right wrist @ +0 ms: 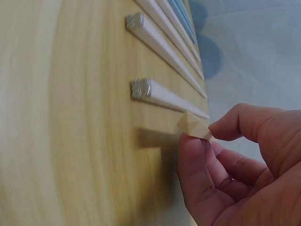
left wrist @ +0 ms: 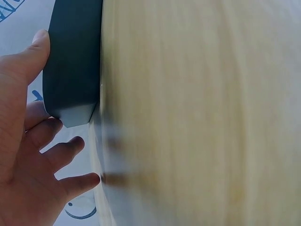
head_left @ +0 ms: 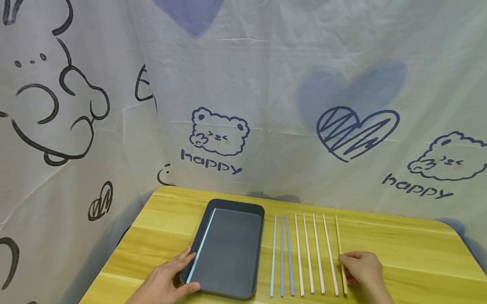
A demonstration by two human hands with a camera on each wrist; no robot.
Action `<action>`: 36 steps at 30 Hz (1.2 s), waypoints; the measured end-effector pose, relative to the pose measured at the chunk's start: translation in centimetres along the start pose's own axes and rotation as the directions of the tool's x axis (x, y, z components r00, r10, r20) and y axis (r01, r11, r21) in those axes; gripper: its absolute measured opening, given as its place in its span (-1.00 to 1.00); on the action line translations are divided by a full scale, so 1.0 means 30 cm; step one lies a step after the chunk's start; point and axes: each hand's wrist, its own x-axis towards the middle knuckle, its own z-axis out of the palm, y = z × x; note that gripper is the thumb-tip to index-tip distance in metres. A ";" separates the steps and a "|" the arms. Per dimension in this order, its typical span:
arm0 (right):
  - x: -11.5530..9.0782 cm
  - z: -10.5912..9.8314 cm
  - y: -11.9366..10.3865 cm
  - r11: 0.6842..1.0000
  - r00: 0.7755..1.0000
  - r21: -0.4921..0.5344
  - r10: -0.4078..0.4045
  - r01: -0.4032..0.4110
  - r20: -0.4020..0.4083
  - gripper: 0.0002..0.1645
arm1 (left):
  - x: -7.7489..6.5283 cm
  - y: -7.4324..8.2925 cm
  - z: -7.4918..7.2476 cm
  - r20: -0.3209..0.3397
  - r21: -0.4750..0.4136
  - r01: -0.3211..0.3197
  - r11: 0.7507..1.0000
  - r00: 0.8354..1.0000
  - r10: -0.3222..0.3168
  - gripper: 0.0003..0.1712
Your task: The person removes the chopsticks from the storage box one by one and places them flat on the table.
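Note:
My left hand (head_left: 161, 281) holds the near-left corner of a dark grey rectangular tray (head_left: 235, 251), thumb at its front side and fingers along its left side. In the left wrist view the smaller fingers spread away from the tray's wall (left wrist: 73, 56). A light blue chopstick (head_left: 202, 245) lies along the tray's left side. On the right, my right hand (head_left: 363, 271) pinches a plain wooden chopstick (head_left: 337, 233) between thumb and fingers; its squared end (right wrist: 192, 126) shows in the right wrist view, raised a little over its shadow.
Between tray and right hand lies a row of chopsticks: a light blue one (head_left: 273, 259), two violet-blue ones (head_left: 281, 255) and several pale pink ones (head_left: 299, 256) with silvery ends. The wooden table (head_left: 424, 261) meets a printed cloth (head_left: 281, 102) behind.

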 end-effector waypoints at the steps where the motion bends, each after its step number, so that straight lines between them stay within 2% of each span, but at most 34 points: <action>1: 0.001 -0.004 0.003 1.000 1.000 -0.006 0.001 -0.001 -0.004 -0.43 | 0.000 0.000 0.000 0.001 0.001 0.002 1.000 1.000 -0.002 -0.03; 10: 0.003 -0.025 0.010 1.000 1.000 -0.019 0.015 -0.016 -0.004 -0.44 | 0.000 0.002 0.000 -0.004 0.002 0.007 1.000 1.000 -0.007 -0.03; 15: 0.005 -0.025 0.013 0.999 1.000 -0.042 -0.002 0.001 -0.013 -0.46 | -0.001 -0.002 0.005 -0.015 0.011 0.003 1.000 1.000 -0.003 -0.02; 22: 0.001 -0.019 0.021 0.986 0.997 -0.159 -0.060 0.053 -0.039 -0.55 | 0.001 -0.004 0.006 -0.016 0.003 -0.001 1.000 1.000 0.001 -0.02; 28: -0.002 -0.018 0.019 0.978 0.997 -0.200 -0.070 0.060 -0.044 -0.59 | -0.001 -0.005 0.009 -0.023 0.002 -0.010 1.000 1.000 0.010 -0.02; 33: 0.005 -0.021 0.017 0.961 0.992 -0.259 -0.117 0.099 -0.055 -0.58 | -0.003 -0.003 0.008 -0.016 -0.001 -0.013 1.000 1.000 0.013 -0.03; 36: 0.001 -0.011 -0.007 0.974 0.993 -0.201 -0.114 0.105 -0.031 -0.54 | -0.003 -0.006 0.007 -0.014 0.002 -0.014 1.000 1.000 0.014 -0.04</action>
